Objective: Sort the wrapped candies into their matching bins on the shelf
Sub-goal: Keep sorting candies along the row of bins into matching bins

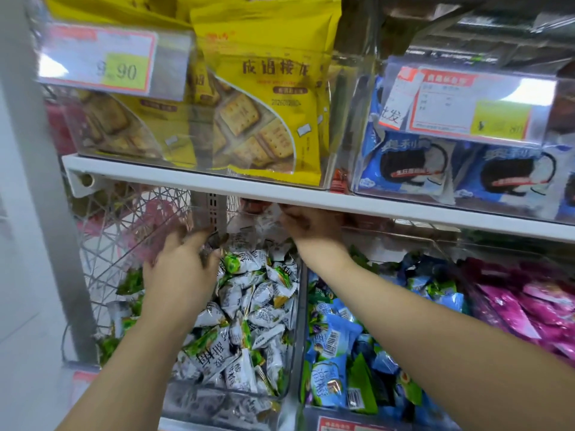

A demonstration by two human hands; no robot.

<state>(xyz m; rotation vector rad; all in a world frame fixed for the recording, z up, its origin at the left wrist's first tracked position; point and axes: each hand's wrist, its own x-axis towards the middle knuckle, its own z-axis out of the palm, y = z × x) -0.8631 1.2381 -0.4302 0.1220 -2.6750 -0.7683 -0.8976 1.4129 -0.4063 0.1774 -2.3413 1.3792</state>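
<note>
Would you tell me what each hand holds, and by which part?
Right hand: apparently pinches a pale wrapped candy by its wrapper edge. Left hand: too blurred to tell.

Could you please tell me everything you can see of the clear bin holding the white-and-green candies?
The clear bin is a see-through plastic tub with rounded corners, under the white shelf board, beside the blue candies. It is nearly full of white-and-green candies. The left hand and the right hand reach over its back; contact is blurred.
</note>
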